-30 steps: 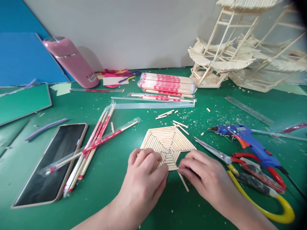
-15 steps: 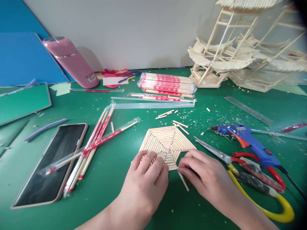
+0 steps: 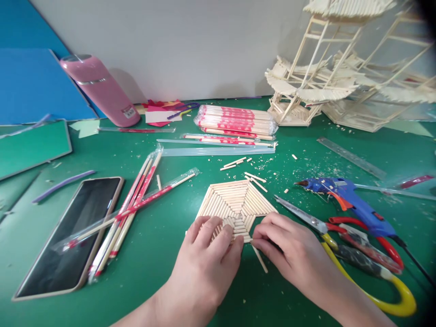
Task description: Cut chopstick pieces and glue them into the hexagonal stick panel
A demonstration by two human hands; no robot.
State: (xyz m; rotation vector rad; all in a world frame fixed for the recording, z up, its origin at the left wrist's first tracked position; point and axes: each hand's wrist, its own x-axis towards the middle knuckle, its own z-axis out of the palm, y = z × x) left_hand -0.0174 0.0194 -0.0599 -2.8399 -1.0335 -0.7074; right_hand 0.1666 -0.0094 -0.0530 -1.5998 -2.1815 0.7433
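Observation:
A many-sided panel of wooden sticks, laid in rings like a web, lies flat on the green table. My left hand rests over its lower left part with curled fingers, holding it; the thumb reaches along the near edge. At the panel's lower right corner, my right hand is closed in a pinch on the end of a short wooden stick set along that edge. Its fingertips hide the stick's right end. A loose stick points towards me just below the right fingertips.
Right of my hands lie scissors, red-handled pliers and a blue glue gun. Wrapped chopsticks and a phone are at left. Behind stand a chopstick bundle, a pink bottle and a stick-built tower.
My left thumb has slid slightly right along the panel's near edge, closer to the right fingertips. The right hand keeps its pinch, and the view has shifted a little.

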